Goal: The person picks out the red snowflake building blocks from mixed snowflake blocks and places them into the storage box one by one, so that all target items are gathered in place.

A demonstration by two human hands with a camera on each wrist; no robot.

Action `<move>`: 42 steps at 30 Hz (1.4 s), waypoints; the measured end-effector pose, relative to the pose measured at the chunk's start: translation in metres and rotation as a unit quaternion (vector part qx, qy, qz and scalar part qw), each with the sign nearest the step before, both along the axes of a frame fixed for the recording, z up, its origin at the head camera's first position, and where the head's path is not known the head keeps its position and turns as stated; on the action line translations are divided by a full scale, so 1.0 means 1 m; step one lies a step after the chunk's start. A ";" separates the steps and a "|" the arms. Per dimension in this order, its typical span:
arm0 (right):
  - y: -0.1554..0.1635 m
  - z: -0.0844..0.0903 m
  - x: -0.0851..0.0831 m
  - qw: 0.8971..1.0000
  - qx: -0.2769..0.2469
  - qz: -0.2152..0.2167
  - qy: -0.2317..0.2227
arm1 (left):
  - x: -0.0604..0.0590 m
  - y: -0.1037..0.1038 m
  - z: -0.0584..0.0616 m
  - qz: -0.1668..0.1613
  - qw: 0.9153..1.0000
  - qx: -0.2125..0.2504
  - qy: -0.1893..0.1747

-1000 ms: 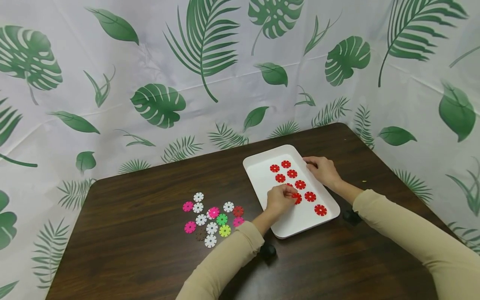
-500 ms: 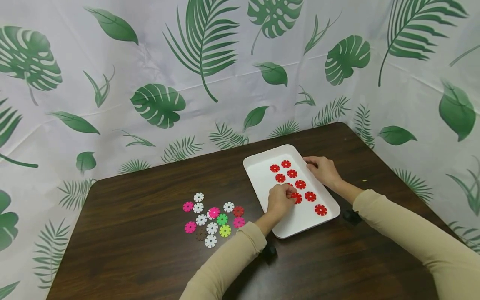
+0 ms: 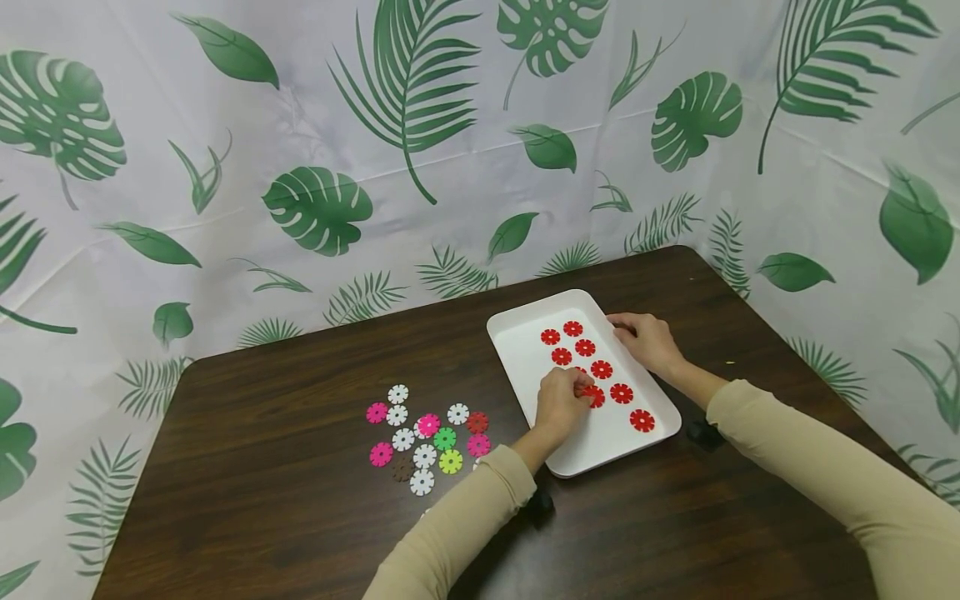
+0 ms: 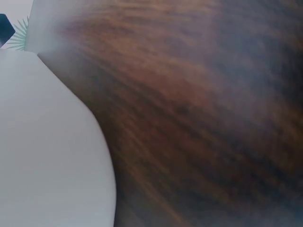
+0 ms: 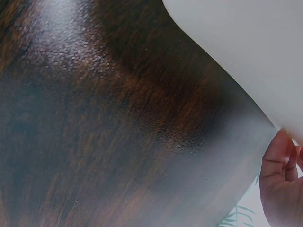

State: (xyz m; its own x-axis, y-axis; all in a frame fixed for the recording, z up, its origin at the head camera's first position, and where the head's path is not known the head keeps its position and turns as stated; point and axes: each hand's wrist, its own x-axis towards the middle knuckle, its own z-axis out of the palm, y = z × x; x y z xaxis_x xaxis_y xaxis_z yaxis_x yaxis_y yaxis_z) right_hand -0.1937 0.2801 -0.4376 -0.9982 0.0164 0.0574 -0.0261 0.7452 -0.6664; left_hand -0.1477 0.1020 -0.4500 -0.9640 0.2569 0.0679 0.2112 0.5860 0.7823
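My left hand point(image 3: 561, 405) reaches over a shallow white tray point(image 3: 517, 337), its fingertips pinching a red notched disc point(image 3: 596, 397) low in the tray. Several more red discs point(image 3: 602, 369) lie flat inside in uneven rows, one partly hidden behind the left fingers. At the tray's right rim, my right hand point(image 3: 649, 342) grips the edge between thumb and fingers. The right wrist view shows that hand point(image 5: 282, 182) at the underside of the tray wall point(image 5: 246, 52). In the left wrist view only the tray wall point(image 4: 52, 142) and tabletop appear; the hand is out of sight.
Left of the tray, loose discs lie on the dark wooden table point(image 3: 285, 467): several white ones point(image 3: 424, 457) and pink ones point(image 3: 381, 454), plus a green one point(image 3: 445, 438), a yellow one point(image 3: 451, 462) and a brown one point(image 3: 402, 467). A leaf-print cloth point(image 3: 450, 233) hangs behind.
My left hand and forearm have shifted slightly to the right, uncovering a bit of a white disc by the sleeve. The right hand and the tray stay in place.
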 end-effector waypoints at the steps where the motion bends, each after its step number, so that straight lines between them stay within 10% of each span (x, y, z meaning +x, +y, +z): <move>1: 0.000 0.000 0.000 1.000 0.000 0.000 0.000 | 0.000 0.000 0.000 0.001 1.000 -0.001 0.002; 19: -0.001 0.002 0.000 1.000 0.000 0.002 -0.005 | 0.002 -0.001 -0.002 0.012 1.000 -0.009 0.016; 42: -0.002 0.001 0.001 1.000 0.009 0.000 0.003 | 0.003 -0.020 0.015 0.003 0.983 0.161 -0.090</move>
